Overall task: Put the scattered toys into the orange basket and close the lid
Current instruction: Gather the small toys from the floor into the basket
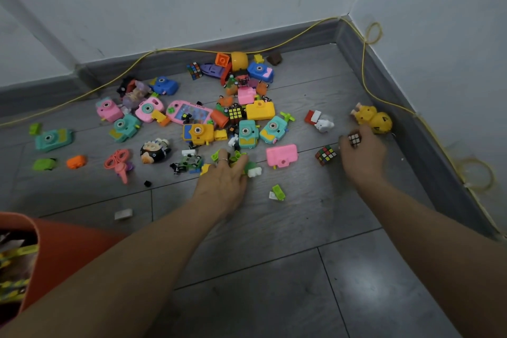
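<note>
Many small toys lie scattered on the grey floor: toy cameras, puzzle cubes, blocks. My left hand [223, 181] reaches into the pile and its fingers curl around small green pieces [238, 158] beside a green and white toy [253, 170]. My right hand [362, 153] grips a small puzzle cube [354, 139] at its fingertips, next to a yellow figure [373, 118]. Another puzzle cube [325, 155] lies between the hands, near a pink toy camera [282, 156]. The orange basket [63, 252] stands at the lower left, open, with things inside.
A yellow cable [365, 82] runs along the skirting board and coils at the right wall. The room corner closes the space behind and right of the toys. A green block [278, 192] and a white piece [123, 214] lie apart, nearer to me.
</note>
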A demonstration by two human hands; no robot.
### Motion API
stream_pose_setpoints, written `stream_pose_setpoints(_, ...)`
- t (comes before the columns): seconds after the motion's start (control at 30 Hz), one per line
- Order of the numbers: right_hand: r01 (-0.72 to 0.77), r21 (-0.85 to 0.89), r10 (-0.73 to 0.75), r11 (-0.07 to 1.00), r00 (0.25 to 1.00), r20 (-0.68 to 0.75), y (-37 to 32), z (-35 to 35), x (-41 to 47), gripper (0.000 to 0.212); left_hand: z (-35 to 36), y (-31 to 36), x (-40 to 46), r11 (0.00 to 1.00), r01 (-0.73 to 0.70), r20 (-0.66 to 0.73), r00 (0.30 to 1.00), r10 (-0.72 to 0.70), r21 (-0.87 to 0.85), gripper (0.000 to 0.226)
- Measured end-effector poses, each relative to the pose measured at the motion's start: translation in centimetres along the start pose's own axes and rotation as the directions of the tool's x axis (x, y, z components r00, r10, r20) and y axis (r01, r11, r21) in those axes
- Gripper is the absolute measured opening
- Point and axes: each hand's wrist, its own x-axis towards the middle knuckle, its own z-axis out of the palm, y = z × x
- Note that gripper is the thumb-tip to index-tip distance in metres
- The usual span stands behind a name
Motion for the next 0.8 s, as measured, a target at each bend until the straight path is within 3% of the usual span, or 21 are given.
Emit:
stream_pose_setpoints(0.07,0.072,0.071,-0.069,0.995,0.997,-0.039,-0.8,0.2,-1.1,0.014,-0.2,0.1,0.3,0.999,0.011,0.040,0.999,-0.013,0.045,0.050)
stream_pose_setpoints(0.2,0.239,-0.117,-0.225,0.964,0.966,0.124,-1.6,0.9,-2.0,0.031,-0.5,0.5,0.4,0.990,-0.002,0.106,0.994,-0.013,0.143,0.065)
stream_pose_setpoints(0.43,0.233,-0.113,-0.211,0.966,0.961,0.180,-2.1,0.9,-1.8,0.049,-0.5,1.4,1.2,0.994,0.055,0.167,0.983,-0.071,0.099,0.085)
stream_pose_setpoints(0.53,0.199,-0.073,-0.185,0.977,0.969,0.165,-2.2,0.8,-2.2,0.053,-0.9,2.0,1.4,0.992,0.080,0.188,0.977,-0.097,0.095,0.083)
stream_pose_setpoints(0.63,0.185,-0.023,-0.179,0.983,0.971,0.157,-1.9,0.8,-2.9,0.057,-1.1,2.4,1.3,0.992,0.031,0.181,0.982,-0.054,0.125,0.066)
stream_pose_setpoints(0.8,0.168,0.001,-0.167,0.986,0.979,0.119,-0.7,0.9,-3.1,0.050,-0.6,2.3,1.7,0.998,0.050,0.196,0.980,-0.042,-0.034,0.046)
